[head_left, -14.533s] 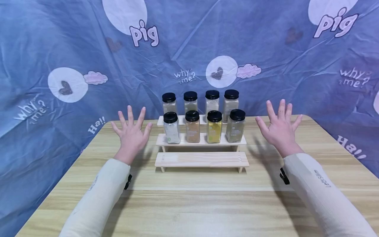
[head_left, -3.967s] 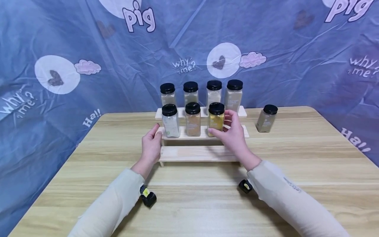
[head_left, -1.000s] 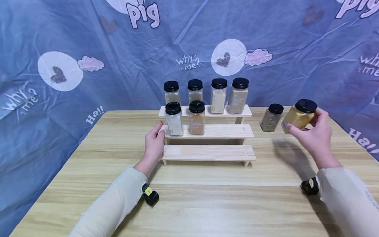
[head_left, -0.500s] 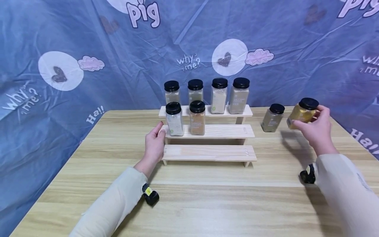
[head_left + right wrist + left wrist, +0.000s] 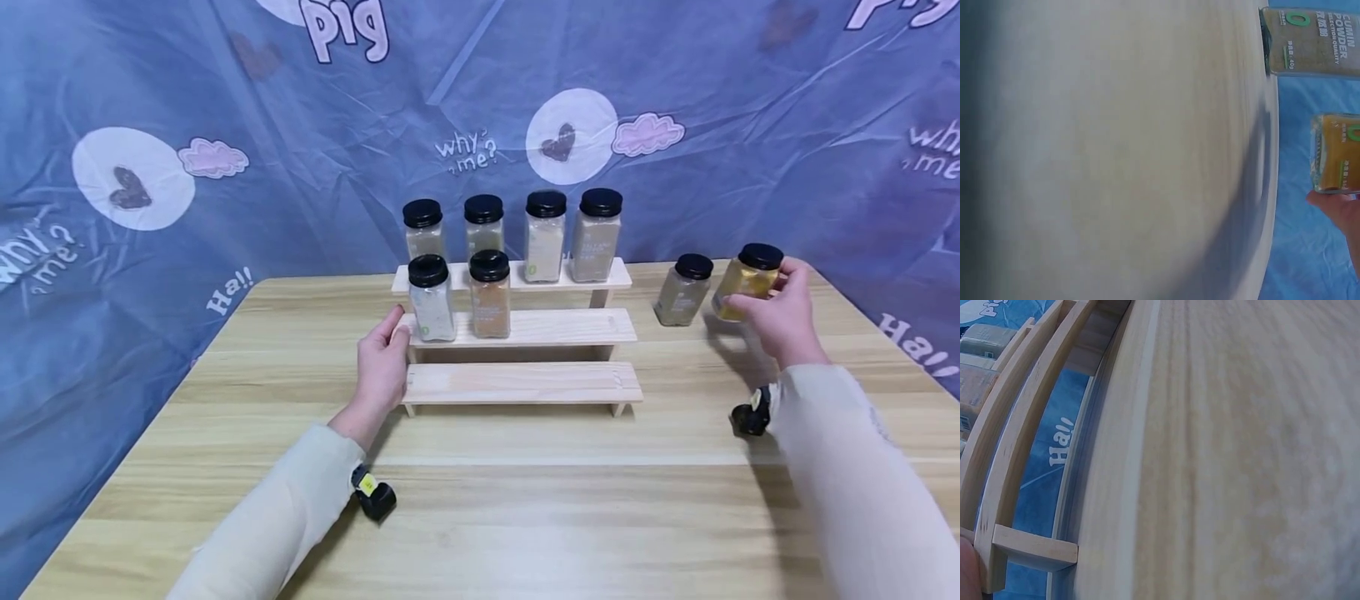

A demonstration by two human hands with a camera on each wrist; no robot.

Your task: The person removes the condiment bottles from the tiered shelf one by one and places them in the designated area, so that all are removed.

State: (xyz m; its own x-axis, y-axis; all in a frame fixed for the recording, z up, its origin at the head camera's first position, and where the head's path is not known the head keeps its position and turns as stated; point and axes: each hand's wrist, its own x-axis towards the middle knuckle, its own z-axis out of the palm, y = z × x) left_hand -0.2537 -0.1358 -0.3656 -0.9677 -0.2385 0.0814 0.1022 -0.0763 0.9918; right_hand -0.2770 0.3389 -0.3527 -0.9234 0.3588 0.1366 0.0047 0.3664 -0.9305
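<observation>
My right hand [image 5: 786, 323] holds a spice jar of yellow powder [image 5: 744, 287] with a black lid, slightly tilted. In the right wrist view a gap shows between the yellow jar's base [image 5: 1329, 153] and the tabletop. Just left of it a cumin powder jar [image 5: 682, 296] stands on the table. At the left end of the three-tier wooden rack [image 5: 517, 383], my left hand [image 5: 381, 367] grips the rack by its edge; part of that grip is hidden. A white-powder jar [image 5: 432, 308] and an orange-brown one [image 5: 491, 308] stand on the middle tier.
Several black-lidded jars, among them a pale one [image 5: 544, 242], line the top tier. The wood-grain table [image 5: 480, 517] spreads in front, and a blue printed cloth [image 5: 337, 150] hangs behind. A small black device [image 5: 375, 500] sits at each wrist.
The yellow jar went from the middle tier to the right of the cumin jar, which earlier left that tier too. Over the last second it has lowered and straightened. The left hand stays put.
</observation>
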